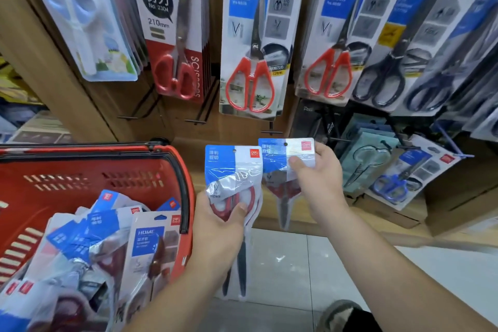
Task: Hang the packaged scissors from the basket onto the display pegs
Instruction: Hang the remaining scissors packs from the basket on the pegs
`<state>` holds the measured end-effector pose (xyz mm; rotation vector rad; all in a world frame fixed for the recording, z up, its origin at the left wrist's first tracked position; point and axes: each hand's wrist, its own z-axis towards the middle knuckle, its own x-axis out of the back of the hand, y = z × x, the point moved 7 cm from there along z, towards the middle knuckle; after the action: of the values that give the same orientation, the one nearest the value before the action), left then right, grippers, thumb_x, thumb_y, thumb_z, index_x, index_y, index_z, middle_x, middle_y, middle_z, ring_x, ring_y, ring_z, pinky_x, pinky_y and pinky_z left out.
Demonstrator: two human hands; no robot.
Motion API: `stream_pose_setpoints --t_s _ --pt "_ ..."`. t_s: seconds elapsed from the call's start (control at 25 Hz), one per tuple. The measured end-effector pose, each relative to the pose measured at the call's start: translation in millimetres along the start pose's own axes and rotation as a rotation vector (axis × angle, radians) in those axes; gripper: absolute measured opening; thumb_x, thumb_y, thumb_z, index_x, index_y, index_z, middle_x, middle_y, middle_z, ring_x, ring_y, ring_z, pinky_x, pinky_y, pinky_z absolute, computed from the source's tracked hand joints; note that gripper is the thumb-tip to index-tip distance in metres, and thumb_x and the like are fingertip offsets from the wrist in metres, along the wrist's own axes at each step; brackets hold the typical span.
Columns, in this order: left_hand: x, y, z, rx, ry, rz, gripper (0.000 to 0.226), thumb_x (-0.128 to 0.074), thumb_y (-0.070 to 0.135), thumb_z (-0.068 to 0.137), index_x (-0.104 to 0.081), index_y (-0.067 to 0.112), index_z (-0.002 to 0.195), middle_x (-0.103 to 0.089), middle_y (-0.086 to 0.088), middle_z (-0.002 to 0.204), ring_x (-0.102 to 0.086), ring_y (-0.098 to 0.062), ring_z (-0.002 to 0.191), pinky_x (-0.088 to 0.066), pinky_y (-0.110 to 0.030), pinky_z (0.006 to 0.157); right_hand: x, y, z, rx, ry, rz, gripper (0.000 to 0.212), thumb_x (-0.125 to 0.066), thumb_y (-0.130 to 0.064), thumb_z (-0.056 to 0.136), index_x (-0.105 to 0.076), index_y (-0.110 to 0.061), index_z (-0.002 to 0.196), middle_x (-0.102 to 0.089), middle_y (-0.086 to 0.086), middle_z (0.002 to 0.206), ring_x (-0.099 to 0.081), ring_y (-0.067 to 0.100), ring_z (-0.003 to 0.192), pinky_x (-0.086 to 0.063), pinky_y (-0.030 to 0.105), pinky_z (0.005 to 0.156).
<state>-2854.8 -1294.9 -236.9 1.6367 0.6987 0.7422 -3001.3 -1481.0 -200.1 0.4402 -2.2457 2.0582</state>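
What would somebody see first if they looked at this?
The two hands in the middle stand out first: the left hand grips a packet of red-handled scissors, and the right hand pinches a second packet near its top. Next comes the big red basket at lower left, heaped with more packets, and the large scissors hanging in rows above.

A shopping basket [80, 167] is set at the lower left, with packaged scissors [107, 240] piled in it. Just right of its rim, the left packet [231, 167] is held in the left hand [218, 229]; beside it, the right packet [277, 151] is held in the right hand [318, 183]. Behind and above both, carded scissors [250, 43] are hung in a row over the display pegs [128, 117], with further packs [404, 170] hung lower at the right
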Motion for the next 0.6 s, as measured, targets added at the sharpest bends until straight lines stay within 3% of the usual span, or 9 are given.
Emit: stream_pose_setpoints --t_s 0.08,0.16,0.28,0.48,0.6 --pt "3 1 -2 0.003 -0.008 0.011 0.042 -0.082 0.017 0.090 -0.061 0.029 0.125 -0.074 0.014 0.111 -0.071 0.006 0.096 -0.054 -0.013 0.080 -1 4 0 0.021 -0.025 0.002 0.022 -0.070 -0.014 0.093 -0.066 -0.032 0.105 -0.076 -0.003 0.104 -0.073 0.020 0.099 -0.058 0.051 0.097" --pt "8 2 -3 -0.003 -0.009 0.003 0.042 -0.082 0.017 0.091 -0.062 0.030 0.125 -0.075 0.015 0.111 -0.072 0.004 0.098 -0.058 -0.023 0.088 -6 -1 -3 0.056 -0.064 0.003 0.013 -0.063 -0.020 0.098 -0.063 -0.033 0.097 -0.075 -0.004 0.102 -0.072 0.019 0.098 -0.059 0.047 0.092" --pt "13 2 -6 0.010 -0.001 -0.048 0.042 -0.082 0.016 0.091 -0.064 0.031 0.125 -0.076 0.013 0.112 -0.074 -0.004 0.104 -0.058 -0.033 0.093 -12 -13 -4 0.110 -0.090 -0.033 0.014 -0.056 -0.021 0.105 -0.060 -0.030 0.096 -0.071 -0.008 0.099 -0.068 0.011 0.094 -0.055 0.035 0.086" --pt "16 11 -18 -0.011 0.025 -0.080 0.045 -0.083 0.018 0.090 -0.062 0.038 0.125 -0.076 0.020 0.110 -0.073 0.002 0.101 -0.057 -0.031 0.092 -22 -17 4 0.088 -0.070 0.017 0.010 -0.058 -0.019 0.104 -0.062 -0.025 0.097 -0.068 -0.008 0.095 -0.063 0.010 0.086 -0.049 0.027 0.075" --pt "14 16 -19 -0.023 0.015 -0.087 0.045 -0.083 0.015 0.090 -0.063 0.037 0.123 -0.076 0.021 0.111 -0.073 0.002 0.102 -0.056 -0.027 0.090 -33 -17 6 0.078 -0.097 0.031 0.008 -0.058 -0.017 0.103 -0.063 -0.021 0.100 -0.070 -0.005 0.095 -0.064 0.011 0.086 -0.050 0.029 0.075"
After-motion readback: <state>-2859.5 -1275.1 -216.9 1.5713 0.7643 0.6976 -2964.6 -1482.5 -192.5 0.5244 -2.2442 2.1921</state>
